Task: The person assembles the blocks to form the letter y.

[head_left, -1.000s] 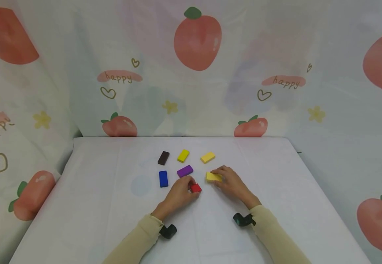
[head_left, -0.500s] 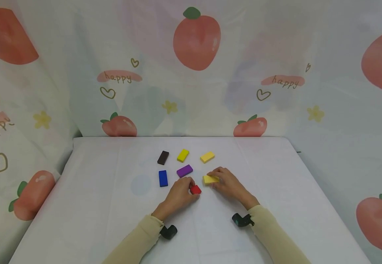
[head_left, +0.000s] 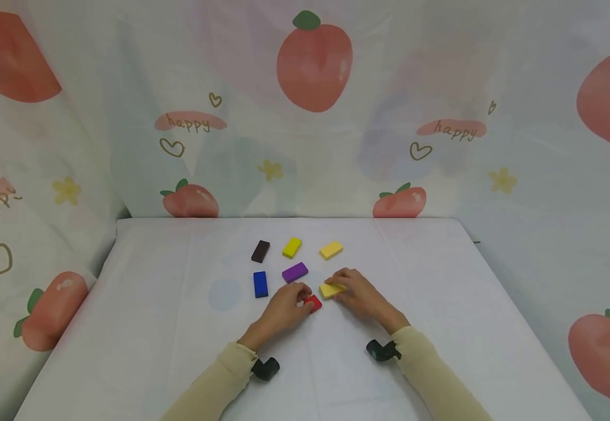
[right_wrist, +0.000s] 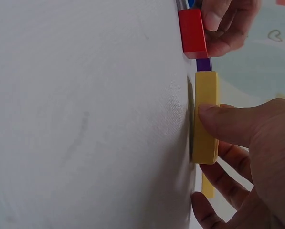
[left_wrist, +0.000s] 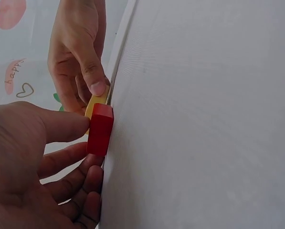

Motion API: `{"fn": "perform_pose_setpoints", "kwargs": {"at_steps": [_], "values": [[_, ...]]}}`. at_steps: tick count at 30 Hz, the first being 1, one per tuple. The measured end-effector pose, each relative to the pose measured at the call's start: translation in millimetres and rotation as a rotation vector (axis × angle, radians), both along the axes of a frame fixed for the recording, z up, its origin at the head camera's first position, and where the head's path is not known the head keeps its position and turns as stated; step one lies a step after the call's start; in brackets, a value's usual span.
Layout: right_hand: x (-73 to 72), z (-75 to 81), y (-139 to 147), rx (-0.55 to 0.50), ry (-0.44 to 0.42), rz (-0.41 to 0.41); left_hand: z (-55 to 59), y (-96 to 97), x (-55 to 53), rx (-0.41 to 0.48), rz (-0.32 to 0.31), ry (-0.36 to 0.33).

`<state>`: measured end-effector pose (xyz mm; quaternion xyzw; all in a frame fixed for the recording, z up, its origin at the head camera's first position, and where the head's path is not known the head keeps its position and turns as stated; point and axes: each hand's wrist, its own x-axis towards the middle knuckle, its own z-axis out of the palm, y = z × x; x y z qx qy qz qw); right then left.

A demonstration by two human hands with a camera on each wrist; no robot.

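Note:
My left hand [head_left: 285, 308] pinches a small red block [head_left: 313, 303] between thumb and fingers, at the middle of the white table. Just right of it, my right hand [head_left: 361, 296] grips a pale yellow block [head_left: 331, 290] by its sides. The left end of the yellow block points at the red one, with a narrow gap between them in the head view. In the right wrist view the thumb presses on the near face of the yellow block [right_wrist: 206, 119], close to the cloth. In the left wrist view the red block [left_wrist: 100, 130] partly hides the yellow one.
Behind the hands lie a blue block [head_left: 260, 285], a purple block [head_left: 295, 272], a dark brown block [head_left: 260, 251], a bright yellow block [head_left: 292, 247] and another pale yellow block [head_left: 331, 250]. A printed curtain [head_left: 326, 158] stands behind the white table [head_left: 141, 327].
My right hand has slid the yellow block leftward and slightly toward me, close to the red block. The left hand has stayed nearly in place with the red block. The other blocks have not moved.

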<state>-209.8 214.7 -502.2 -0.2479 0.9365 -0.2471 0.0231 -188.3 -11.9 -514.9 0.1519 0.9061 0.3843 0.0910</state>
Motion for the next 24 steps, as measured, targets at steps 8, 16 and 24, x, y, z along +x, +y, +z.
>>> {"fn": "perform_pose_setpoints", "kwargs": {"at_steps": [8,16,24], "values": [[-0.9,0.4,-2,0.027,0.005,-0.005,1.2,1.4,-1.4,-0.018,-0.009,0.027],[-3.4,4.3,-8,-0.003,-0.034,-0.191,-0.7,0.1,-3.2,-0.025,-0.009,0.038],[3.9,9.4,-18,-0.043,-0.127,-0.428,-5.1,-0.9,-2.5,-0.015,-0.015,0.040]]}}
